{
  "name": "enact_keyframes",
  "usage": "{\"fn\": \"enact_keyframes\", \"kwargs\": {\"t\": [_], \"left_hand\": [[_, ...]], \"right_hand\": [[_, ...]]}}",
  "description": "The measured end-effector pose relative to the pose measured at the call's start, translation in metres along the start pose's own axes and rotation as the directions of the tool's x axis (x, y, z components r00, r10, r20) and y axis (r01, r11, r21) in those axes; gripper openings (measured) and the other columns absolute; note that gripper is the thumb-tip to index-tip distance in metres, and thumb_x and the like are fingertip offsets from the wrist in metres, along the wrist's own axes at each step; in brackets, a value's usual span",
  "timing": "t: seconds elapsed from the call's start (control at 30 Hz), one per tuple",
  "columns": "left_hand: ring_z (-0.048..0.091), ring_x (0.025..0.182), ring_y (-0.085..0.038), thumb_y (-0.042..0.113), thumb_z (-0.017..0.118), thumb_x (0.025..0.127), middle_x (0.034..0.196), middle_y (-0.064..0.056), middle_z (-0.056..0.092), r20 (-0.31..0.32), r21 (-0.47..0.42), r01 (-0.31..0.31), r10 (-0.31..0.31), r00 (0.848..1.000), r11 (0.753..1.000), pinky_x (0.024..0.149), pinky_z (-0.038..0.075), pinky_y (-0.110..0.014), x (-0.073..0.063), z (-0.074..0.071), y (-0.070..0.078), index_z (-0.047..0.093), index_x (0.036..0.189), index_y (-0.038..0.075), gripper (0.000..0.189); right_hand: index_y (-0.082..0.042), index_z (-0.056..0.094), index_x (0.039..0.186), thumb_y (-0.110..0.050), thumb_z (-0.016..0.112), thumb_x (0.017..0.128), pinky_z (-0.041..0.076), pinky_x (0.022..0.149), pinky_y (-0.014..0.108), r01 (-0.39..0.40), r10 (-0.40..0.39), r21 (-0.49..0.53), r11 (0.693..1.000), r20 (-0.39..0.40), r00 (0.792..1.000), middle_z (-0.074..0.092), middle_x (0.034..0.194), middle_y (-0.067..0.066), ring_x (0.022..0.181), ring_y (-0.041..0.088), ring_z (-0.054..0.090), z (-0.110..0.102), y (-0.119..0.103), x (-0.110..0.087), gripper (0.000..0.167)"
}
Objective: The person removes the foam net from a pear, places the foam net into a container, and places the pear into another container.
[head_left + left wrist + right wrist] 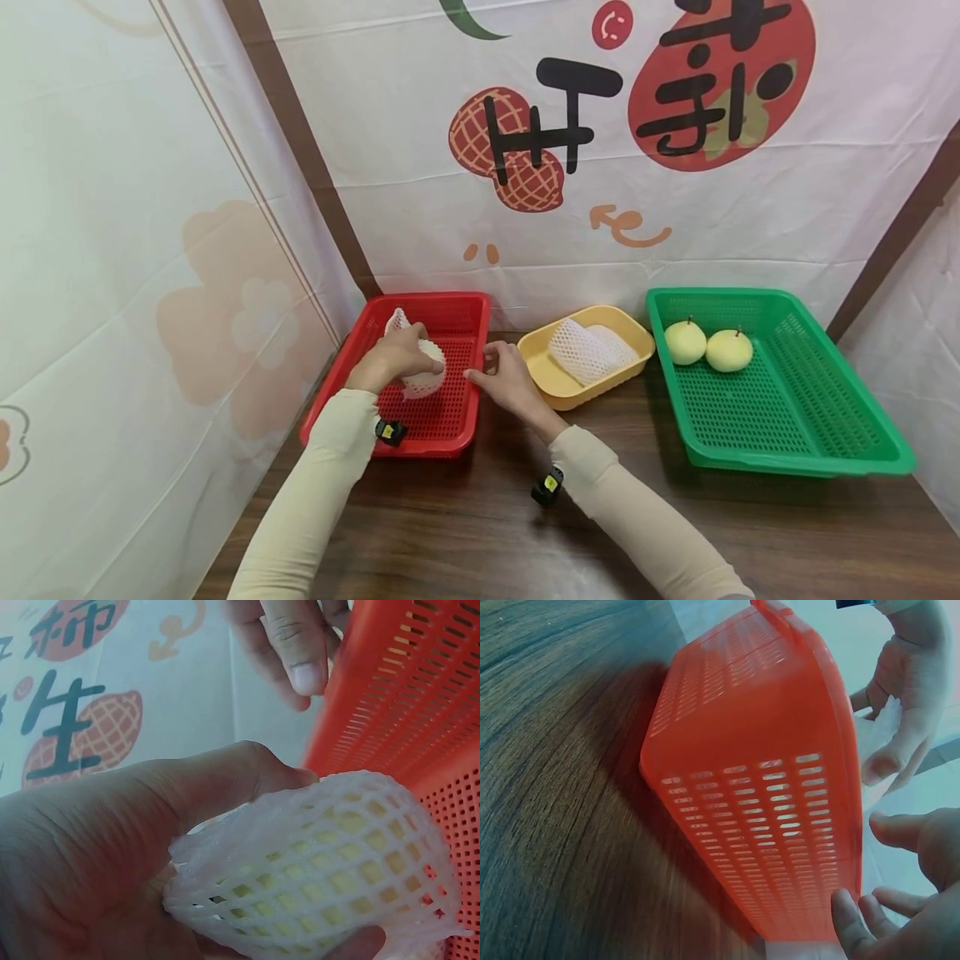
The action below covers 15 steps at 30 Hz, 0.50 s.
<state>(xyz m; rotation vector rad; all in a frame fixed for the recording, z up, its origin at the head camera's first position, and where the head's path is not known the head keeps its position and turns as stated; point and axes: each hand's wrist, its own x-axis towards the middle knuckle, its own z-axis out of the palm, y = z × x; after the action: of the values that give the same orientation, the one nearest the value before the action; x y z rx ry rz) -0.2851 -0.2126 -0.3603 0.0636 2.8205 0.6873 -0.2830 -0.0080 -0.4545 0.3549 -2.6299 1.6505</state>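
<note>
In the head view my left hand point(396, 357) is over the inside of the red basket point(482, 417). It holds a pale yellow pear in a white foam net point(345, 862), thumb along its upper side and a fingertip showing below. Another piece of white foam net point(397, 319) shows just beyond that hand. My right hand point(512, 382) is at the basket's right rim, thumb and fingers apart, holding nothing. From the right wrist camera, its fingertips point(844, 904) are right at the rim.
A yellow tray point(546, 379) with white foam nets point(588, 350) stands right of the red basket. Farther right, a green basket point(795, 462) holds two unwrapped pears point(729, 350). All stand on a dark wooden table point(465, 533), before a printed cloth point(420, 208).
</note>
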Motion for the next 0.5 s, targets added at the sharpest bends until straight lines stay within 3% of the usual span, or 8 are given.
{"fn": "enact_keyframes", "kwargs": {"t": [0.27, 0.5], "left_hand": [[0.068, 0.109, -0.038, 0.028, 0.087, 0.084, 0.126, -0.024, 0.064, -0.022, -0.006, -0.037, 0.037, 0.999, 0.999, 0.070, 0.066, -0.043, -0.005, 0.001, 0.011, 0.054, 0.139, 0.003, 0.069], [0.069, 0.105, -0.034, 0.028, 0.087, 0.083, 0.123, -0.021, 0.068, -0.030, 0.010, -0.062, 0.062, 0.998, 0.998, 0.071, 0.066, -0.044, -0.013, 0.000, 0.022, 0.055, 0.139, 0.003, 0.069]], "right_hand": [[-0.006, 0.063, 0.136, -0.026, 0.087, 0.090, 0.052, 0.096, 0.044, 0.117, -0.118, -0.100, 0.988, 0.001, 0.993, 0.059, 0.132, 0.016, 0.117, 0.031, 0.057, 0.001, -0.009, -0.007, 0.056], [-0.008, 0.058, 0.140, -0.025, 0.090, 0.087, 0.049, 0.106, 0.048, 0.166, -0.164, -0.096, 0.981, 0.032, 0.986, 0.057, 0.139, 0.013, 0.129, 0.033, 0.051, 0.004, -0.015, -0.011, 0.064]]}}
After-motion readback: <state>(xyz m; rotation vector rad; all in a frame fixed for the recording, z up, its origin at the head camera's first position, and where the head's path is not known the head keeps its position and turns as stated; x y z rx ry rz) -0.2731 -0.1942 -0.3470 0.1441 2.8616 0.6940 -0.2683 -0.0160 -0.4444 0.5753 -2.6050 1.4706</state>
